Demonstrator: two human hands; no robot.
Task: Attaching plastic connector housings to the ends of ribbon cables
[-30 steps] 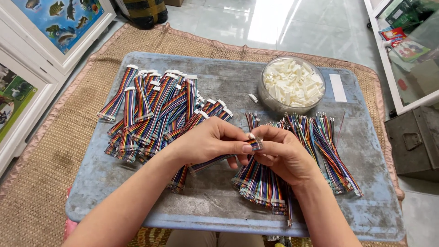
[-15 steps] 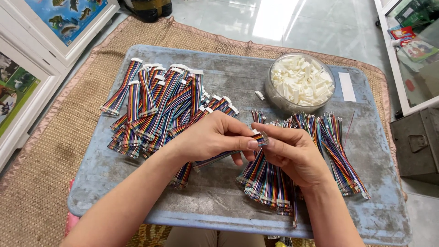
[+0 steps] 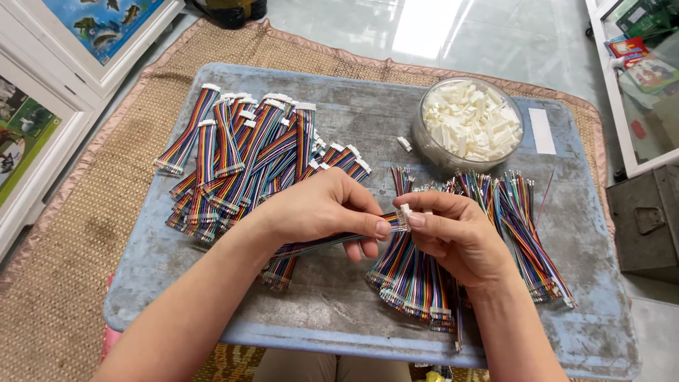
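Left hand: the left hand sits at the centre of the frame, fingers curled, thumb and forefinger pinched on the end of a rainbow ribbon cable that trails down and to the left beneath the palm.
Right hand: the right hand is just right of centre, its fingertips closed on a small white connector at the cable's tip; the two hands meet there, fingertip against fingertip.
Ribbon cable: flat, many-coloured, held just above the board, its free end lying towards the lower left of the hands.
Finished pile: a heap of ribbon cables with white ends fills the upper left of the board, fanned out and overlapping.
Loose pile: a bundle of coloured cables lies under and to the right of the right hand, spreading towards the lower right of the frame.
Bowl: a clear round bowl heaped with white plastic housings stands at the upper right of the board, well apart from the hands.
Stray piece: one white housing lies on the board just left of the bowl.
Board: a worn blue-grey board carries everything; it rests on a woven straw mat.
Label strip: a white strip lies right of the bowl.
Surroundings: a grey metal box stands at the right edge, and framed pictures lean at the upper left.
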